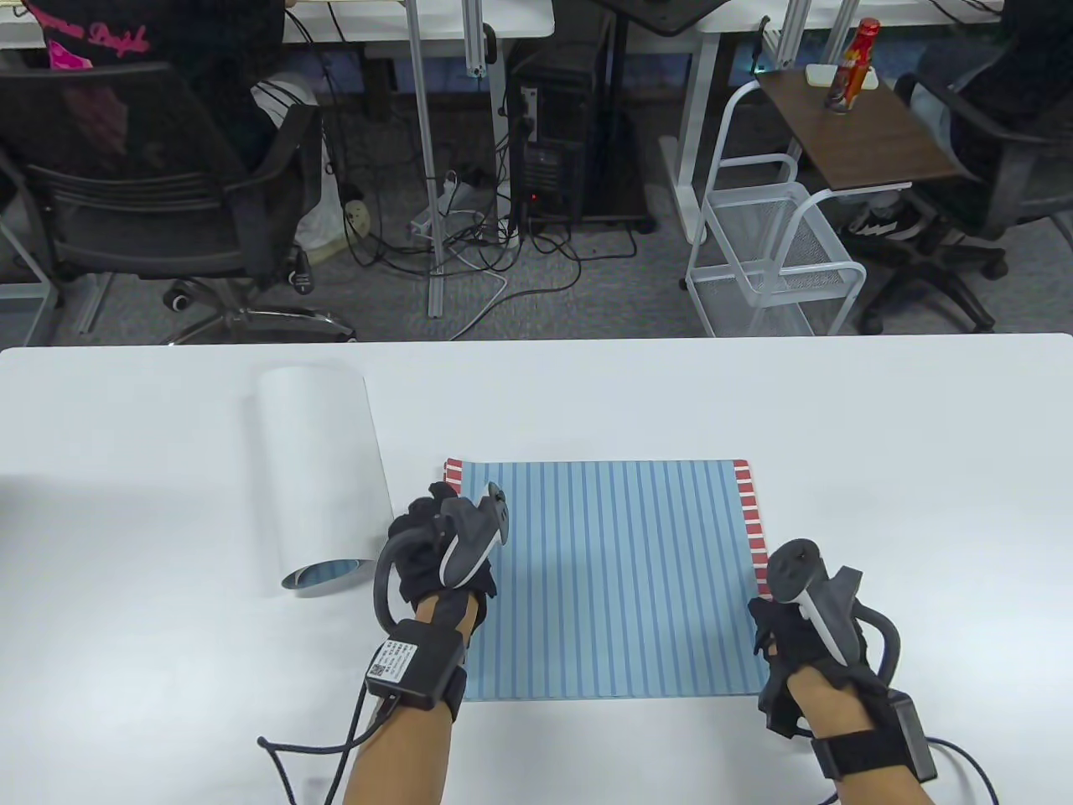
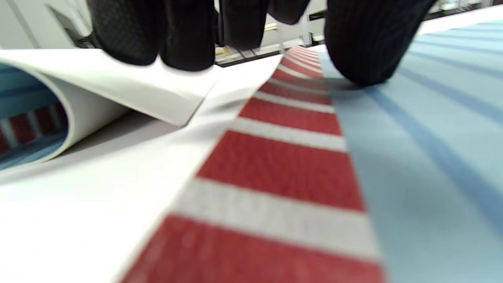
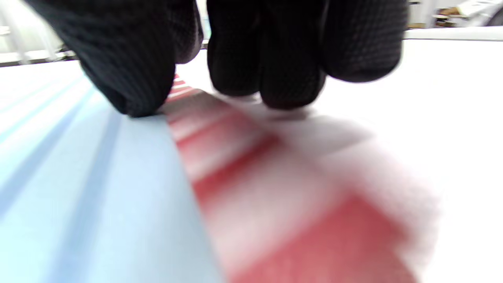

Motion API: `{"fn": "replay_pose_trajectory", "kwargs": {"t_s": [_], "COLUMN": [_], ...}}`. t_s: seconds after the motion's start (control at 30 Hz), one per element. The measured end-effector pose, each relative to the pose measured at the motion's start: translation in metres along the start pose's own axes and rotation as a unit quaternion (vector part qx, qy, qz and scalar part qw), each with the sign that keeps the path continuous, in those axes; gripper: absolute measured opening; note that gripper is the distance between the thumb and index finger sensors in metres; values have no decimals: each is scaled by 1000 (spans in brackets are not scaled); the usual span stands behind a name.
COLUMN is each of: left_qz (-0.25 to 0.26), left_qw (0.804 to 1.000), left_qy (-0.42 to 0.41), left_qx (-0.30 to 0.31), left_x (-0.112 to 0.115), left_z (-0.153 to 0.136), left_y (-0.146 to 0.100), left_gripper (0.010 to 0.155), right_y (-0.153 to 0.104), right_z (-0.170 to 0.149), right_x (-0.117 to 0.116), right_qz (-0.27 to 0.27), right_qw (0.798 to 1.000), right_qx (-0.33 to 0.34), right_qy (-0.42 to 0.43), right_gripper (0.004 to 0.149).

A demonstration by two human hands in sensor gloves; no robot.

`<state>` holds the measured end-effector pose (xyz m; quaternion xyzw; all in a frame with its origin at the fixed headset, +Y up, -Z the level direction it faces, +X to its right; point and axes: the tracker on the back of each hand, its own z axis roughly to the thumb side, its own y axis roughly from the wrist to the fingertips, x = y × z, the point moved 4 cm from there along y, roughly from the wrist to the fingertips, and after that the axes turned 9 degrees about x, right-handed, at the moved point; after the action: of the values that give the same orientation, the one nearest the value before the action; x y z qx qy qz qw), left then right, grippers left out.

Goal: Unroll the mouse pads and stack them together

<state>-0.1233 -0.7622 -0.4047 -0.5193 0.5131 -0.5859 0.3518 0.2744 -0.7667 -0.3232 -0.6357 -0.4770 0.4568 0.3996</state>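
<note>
A blue striped mouse pad [image 1: 612,579] with red-and-white end bands lies flat at the table's middle front. A second pad [image 1: 323,470], white side out, lies rolled to its left. My left hand [image 1: 432,511] rests at the flat pad's left edge. In the left wrist view the thumb [image 2: 365,47] presses the blue face and the fingers [image 2: 157,43] rest on the rolled pad's white flap [image 2: 118,90]. My right hand [image 1: 767,616] rests on the flat pad's right edge. Its thumb [image 3: 129,86] is on the blue face and its fingers [image 3: 275,78] at the red band [image 3: 235,169].
The white table [image 1: 880,470] stretches to the left, right and far side of the pads. Beyond its far edge are office chairs [image 1: 151,184], a wire cart [image 1: 780,251] and a side table with a red bottle [image 1: 851,63].
</note>
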Motion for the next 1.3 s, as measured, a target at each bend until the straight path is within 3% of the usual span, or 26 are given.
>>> {"fn": "replay_pose_trajectory", "kwargs": {"t_s": [0.13, 0.17, 0.27, 0.43, 0.6, 0.77, 1.03, 1.3], "left_qz": [-60, -72, -86, -127, -128, -111, -83, -87], "left_qw": [997, 996, 994, 985, 983, 988, 986, 983], "left_qy": [-12, -17, -39, -107, -127, -79, -95, -48], "left_qx": [52, 51, 60, 50, 38, 69, 108, 153], "left_x": [8, 8, 6, 5, 5, 6, 26, 36], "left_z": [11, 11, 12, 9, 7, 11, -2, -7], "left_y": [9, 11, 20, 40, 47, 29, -31, -81], "left_gripper": [59, 60, 62, 66, 68, 69, 69, 69], "right_y": [-2, -3, -2, -1, 0, 0, 0, 0], "right_z": [4, 4, -2, 2, 4, 4, 6, 6], "right_x": [-7, -11, -16, -17, -16, -14, -14, -14], "right_qz": [127, 166, 209, 215, 201, 191, 191, 192], "right_qw": [990, 983, 974, 971, 972, 974, 974, 974], "right_qx": [56, 73, 88, 108, 121, 121, 120, 118], "right_qy": [-17, -4, 12, -9, -19, -21, -23, -24], "right_gripper": [64, 69, 79, 87, 87, 86, 86, 86]}}
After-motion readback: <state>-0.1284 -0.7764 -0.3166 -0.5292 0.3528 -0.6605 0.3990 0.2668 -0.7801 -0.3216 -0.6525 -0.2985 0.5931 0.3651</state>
